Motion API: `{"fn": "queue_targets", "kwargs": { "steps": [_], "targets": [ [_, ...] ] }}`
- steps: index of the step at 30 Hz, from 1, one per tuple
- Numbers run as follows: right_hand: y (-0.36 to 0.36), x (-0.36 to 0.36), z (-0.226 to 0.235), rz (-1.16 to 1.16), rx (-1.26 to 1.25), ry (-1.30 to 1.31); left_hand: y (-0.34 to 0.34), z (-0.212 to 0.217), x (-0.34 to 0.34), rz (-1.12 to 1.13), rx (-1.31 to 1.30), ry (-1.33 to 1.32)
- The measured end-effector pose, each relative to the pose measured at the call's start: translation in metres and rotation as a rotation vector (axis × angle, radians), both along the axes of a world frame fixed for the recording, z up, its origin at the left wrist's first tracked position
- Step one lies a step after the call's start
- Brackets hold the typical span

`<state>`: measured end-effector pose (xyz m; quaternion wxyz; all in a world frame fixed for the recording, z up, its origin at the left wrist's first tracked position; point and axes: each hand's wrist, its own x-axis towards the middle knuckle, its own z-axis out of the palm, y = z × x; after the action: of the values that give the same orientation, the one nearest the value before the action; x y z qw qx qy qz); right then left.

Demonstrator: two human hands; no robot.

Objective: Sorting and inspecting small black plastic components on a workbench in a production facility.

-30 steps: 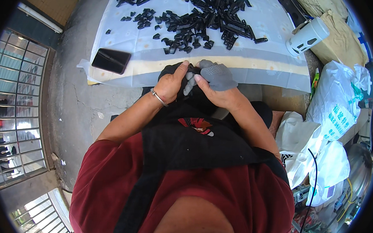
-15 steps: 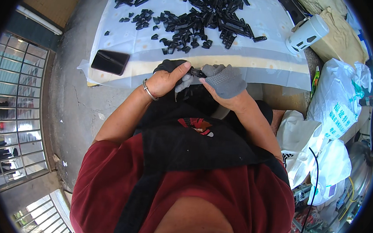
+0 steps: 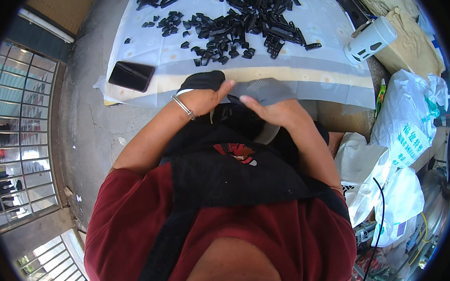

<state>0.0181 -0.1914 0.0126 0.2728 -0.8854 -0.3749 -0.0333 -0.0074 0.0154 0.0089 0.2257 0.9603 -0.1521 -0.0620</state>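
Note:
My right hand [image 3: 273, 102], in a grey dotted fingerless-thumb glove and blurred by motion, pinches a small black plastic piece [image 3: 233, 98] between thumb and fingers. Close beside it is my left hand [image 3: 207, 96], its fingers curled under a black glove and its bare thumb pointing at the right hand. What the left fingers hold, if anything, is hidden. Both hands are over my lap at the table's near edge. Below them, partly hidden, is a dark round container [image 3: 269, 135] with a pale rim. A metal bangle [image 3: 183, 108] circles my left wrist.
Many black plastic pieces [image 3: 256, 20] lie heaped and scattered on the cloth-covered table [image 3: 320, 69]. A phone [image 3: 131, 76] is at the table's near left corner, a white tumbler [image 3: 371, 41] at its right edge. White plastic bags [image 3: 406, 124] crowd the right side.
My hands have moved slightly apart and turned. The black piece now sits with the right hand, its end free of the left. The left fingers have turned further under.

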Motion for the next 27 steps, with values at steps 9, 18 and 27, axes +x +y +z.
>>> {"fn": "queue_targets", "kwargs": {
  "steps": [9, 18, 27],
  "targets": [
    [-0.025, 0.094, -0.006, -0.286, -0.389, -0.429, -0.005, -0.017, 0.056, 0.128, 0.269, -0.32],
    [-0.025, 0.065, -0.012, -0.224, -0.379, -0.481, -0.005, -0.009, 0.035, 0.214, -0.006, -0.369],
    [0.016, 0.0, 0.008, 0.017, 0.151, -0.029, -0.006, 0.019, -0.001, 0.074, -0.462, 0.323]
  ]
}}
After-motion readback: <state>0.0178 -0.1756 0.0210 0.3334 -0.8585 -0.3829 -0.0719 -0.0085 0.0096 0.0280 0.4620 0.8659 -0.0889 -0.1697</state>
